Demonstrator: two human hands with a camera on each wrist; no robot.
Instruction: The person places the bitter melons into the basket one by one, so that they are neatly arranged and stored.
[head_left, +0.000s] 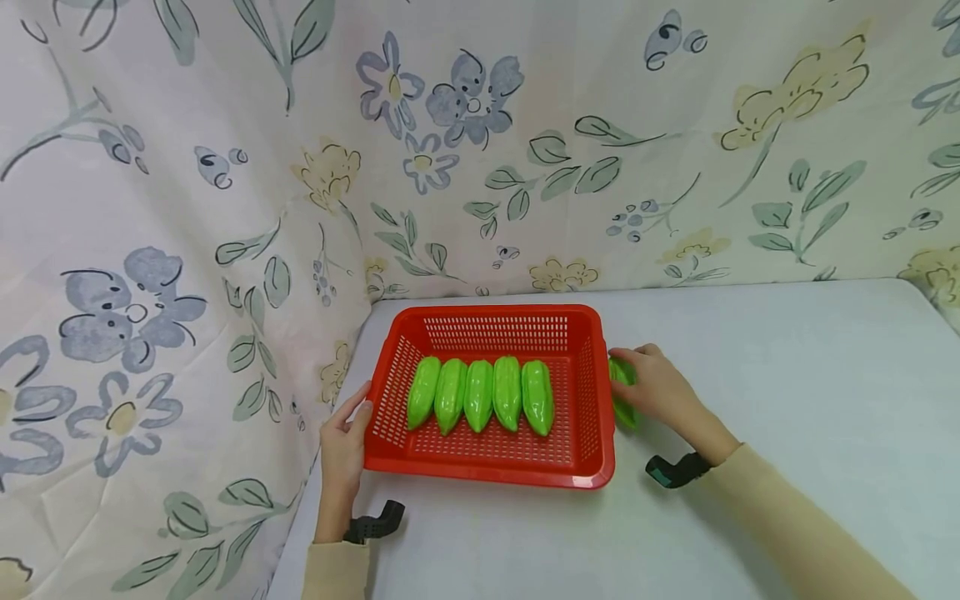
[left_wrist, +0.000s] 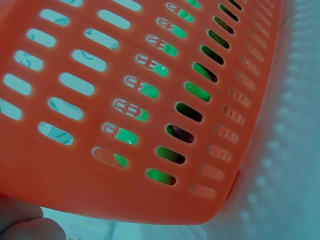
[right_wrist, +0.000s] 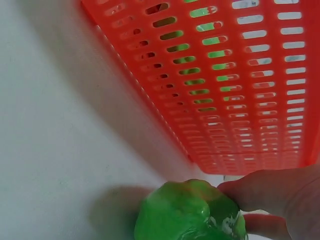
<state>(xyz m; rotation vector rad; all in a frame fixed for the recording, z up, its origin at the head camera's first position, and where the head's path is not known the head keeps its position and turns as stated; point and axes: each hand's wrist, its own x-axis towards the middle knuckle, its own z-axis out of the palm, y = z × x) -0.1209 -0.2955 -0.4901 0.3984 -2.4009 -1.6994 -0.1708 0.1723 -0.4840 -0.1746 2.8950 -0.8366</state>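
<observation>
A red slotted plastic basket stands on the table. Inside it, several glossy green ridged, elongated fruits lie side by side in a row. My left hand holds the basket's left rim; in the left wrist view only fingertips show at the lower left, by the basket's edge. Just outside the right wall, my right hand grips another green ridged fruit. In the right wrist view, this fruit is at the bottom, beside the basket wall, with the thumb and a finger against it.
A white cloth covers the table, which stretches out to the right. Flower-patterned curtain fabric hangs behind and along the left side. Each wrist wears a black camera band.
</observation>
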